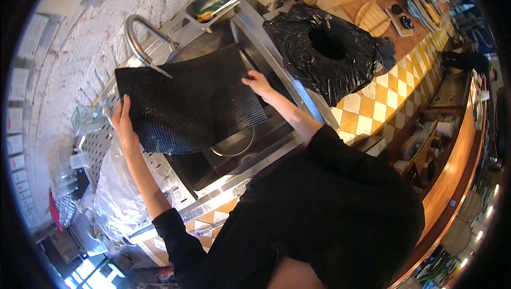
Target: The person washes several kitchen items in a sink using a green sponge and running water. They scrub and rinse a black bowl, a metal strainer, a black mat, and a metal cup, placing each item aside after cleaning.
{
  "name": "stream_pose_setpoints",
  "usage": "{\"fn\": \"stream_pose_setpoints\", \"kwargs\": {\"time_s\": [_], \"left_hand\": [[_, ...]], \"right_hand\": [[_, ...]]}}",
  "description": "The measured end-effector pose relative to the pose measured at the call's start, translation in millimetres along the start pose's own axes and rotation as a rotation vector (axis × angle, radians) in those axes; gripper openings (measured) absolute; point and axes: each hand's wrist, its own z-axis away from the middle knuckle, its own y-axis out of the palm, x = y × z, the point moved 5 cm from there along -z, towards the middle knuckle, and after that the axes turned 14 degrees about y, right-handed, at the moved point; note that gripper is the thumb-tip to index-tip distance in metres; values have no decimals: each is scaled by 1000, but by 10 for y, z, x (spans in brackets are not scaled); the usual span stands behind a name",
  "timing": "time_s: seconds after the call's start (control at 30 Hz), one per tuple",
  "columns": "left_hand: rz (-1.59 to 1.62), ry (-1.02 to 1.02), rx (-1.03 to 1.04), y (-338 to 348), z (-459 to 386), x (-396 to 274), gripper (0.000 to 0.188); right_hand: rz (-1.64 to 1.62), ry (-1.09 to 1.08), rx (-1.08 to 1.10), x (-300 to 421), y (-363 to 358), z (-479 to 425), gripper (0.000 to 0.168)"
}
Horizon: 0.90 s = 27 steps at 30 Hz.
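A black textured rubber mat (191,97) spans the stainless steel sink (223,181), bowed and held up over the basin. My left hand (125,123) grips its left edge, with the thumb at the mat's border. On the opposite side my right hand (257,83) has hold of the right edge, fingers curled over it. The curved tap (139,41) reaches over the mat's far edge. Below the mat, a round rim (253,145) shows in the basin; the mat hides the rest of it.
A black bin bag (287,45) lines an opening right of the sink. Behind the tap sits a metal container (191,9) with cleaning things. Clear plastic sheeting (119,197) and a glass jar (86,119) are at left. Another person (467,61) stands far right.
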Motion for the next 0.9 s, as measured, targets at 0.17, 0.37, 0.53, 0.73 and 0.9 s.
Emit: {"fn": "stream_pose_setpoints", "kwargs": {"time_s": [0.17, 0.37, 0.53, 0.73, 0.9], "left_hand": [[78, 5, 21, -40, 12, -261, 19], [109, -12, -23, -111, 57, -556, 31], [137, -44, -31, -121, -47, -556, 40], [-33, 253, 6, -426, 130, -819, 50], [-188, 37, -202, -546, 167, -639, 51]], "right_hand": [[-37, 292, 89, -458, 419, -431, 48], [-94, 522, 202, -286, 1094, -337, 56], [55, 472, 303, -106, 1358, -517, 83], [243, -43, 376, 594, 1875, -666, 67], [472, -90, 340, 1154, 2203, -367, 32]]}}
